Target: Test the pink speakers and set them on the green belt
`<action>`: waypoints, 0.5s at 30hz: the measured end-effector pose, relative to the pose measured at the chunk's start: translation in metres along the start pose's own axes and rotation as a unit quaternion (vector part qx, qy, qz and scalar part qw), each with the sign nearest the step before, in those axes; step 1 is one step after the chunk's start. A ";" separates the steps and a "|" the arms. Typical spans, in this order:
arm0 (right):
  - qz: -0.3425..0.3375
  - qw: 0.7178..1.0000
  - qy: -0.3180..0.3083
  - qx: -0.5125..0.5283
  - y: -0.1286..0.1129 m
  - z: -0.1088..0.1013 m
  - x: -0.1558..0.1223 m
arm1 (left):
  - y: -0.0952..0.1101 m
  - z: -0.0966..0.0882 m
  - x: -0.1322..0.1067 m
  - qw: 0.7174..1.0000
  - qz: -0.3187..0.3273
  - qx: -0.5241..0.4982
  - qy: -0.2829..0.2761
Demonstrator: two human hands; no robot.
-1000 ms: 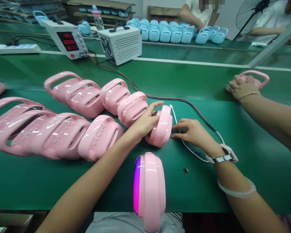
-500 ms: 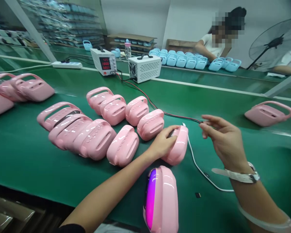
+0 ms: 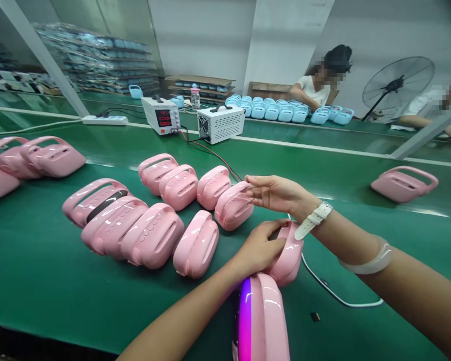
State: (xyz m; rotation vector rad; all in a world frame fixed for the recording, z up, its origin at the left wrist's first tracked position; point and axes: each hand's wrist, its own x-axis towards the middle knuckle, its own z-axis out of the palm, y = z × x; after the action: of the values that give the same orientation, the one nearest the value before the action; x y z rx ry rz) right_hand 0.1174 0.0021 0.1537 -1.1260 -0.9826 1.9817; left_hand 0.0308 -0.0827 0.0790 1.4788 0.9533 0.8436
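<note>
The left hand point(image 3: 261, 245) lies curled over the top of a pink speaker point(image 3: 287, 253) standing on edge on the green worktop point(image 3: 41, 271), fingers wrapped over its rim and thumb toward the near side, pressing it in place rather than lifting it. The right hand point(image 3: 274, 193) reaches across above it with fingers loosely extended and slightly spread, the fingertips touching the end of another pink speaker, the row-end speaker point(image 3: 233, 205); nothing is pinched between them as far as the view shows.

The shells look like glossy moulded plastic: stiff, smooth and likely slippery, probably light for their bulk, and easy to scuff against one another. Each has an arched carry handle moulded in, which I judge the surest place to take hold; failing that, a grip spanning the two flat faces would serve better than the rounded, shiny edge.

A white cable point(image 3: 334, 296) runs on the worktop from behind the held speaker toward the right forearm, and a small black chip-like piece point(image 3: 315, 316) lies near it. Closest to the camera stands a lit speaker point(image 3: 261, 321) with a glowing magenta strip. To the left, more pink speakers lean in overlapping rows point(image 3: 135, 230). Farther back sit a bench power supply point(image 3: 161, 115) with red digits, a white metal box point(image 3: 221, 123), red and black leads, and light blue speakers point(image 3: 285, 110) beside a seated person.
</note>
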 end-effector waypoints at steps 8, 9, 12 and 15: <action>-0.052 0.996 0.073 0.030 -0.012 -0.042 -0.013 | 0.004 -0.004 -0.002 0.998 -0.026 0.049 0.008; -0.050 0.995 0.079 0.034 -0.012 -0.048 -0.015 | 0.004 -0.005 -0.002 0.998 -0.033 0.054 0.012; -0.047 0.993 0.095 0.059 -0.010 -0.064 -0.018 | 0.006 -0.007 -0.001 0.996 -0.054 0.066 0.025; -0.044 0.989 0.106 0.091 -0.007 -0.075 -0.021 | 0.007 -0.008 0.000 0.995 -0.065 0.072 0.034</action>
State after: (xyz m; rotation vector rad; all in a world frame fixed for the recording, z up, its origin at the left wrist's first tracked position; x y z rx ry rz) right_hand 0.1940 0.0103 0.1423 -1.1434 -0.7132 1.7997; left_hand 0.0244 -0.0794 0.0873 1.4997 1.1680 0.7466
